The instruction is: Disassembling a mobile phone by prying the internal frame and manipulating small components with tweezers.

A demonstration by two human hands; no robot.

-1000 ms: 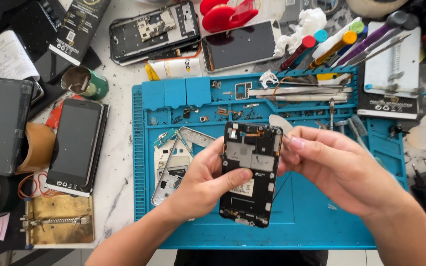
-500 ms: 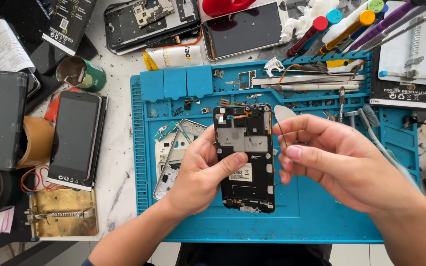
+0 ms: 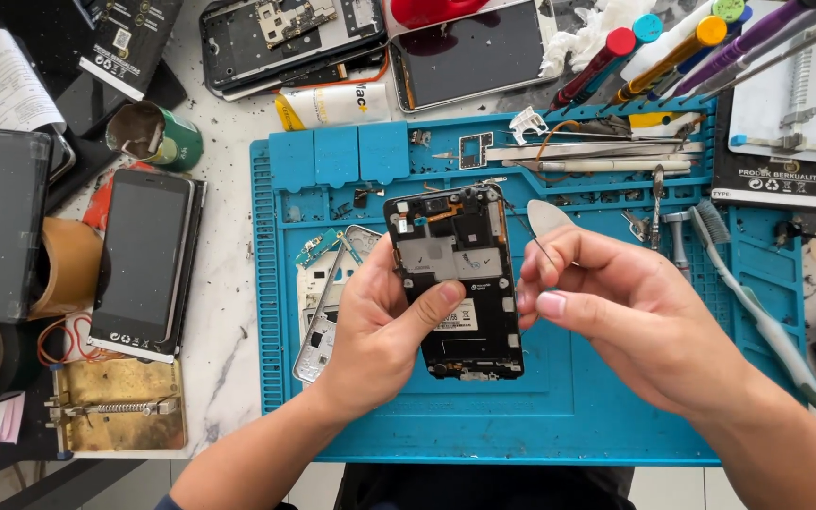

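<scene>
gripping an opened black phone (image 3: 458, 283), left hand (image 3: 380, 326) clasps it; right hand (image 3: 616, 302) pinches a thin wire (image 3: 526, 231).

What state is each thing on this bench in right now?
Opened phone: back off, boards bare, held upright in left hand.
Right hand: pinching a thin wire.
Black phone: whole, screen dark, lying flat.
Blue mat: flat, strewn with small parts.
Screwdrivers: lying unused.
</scene>
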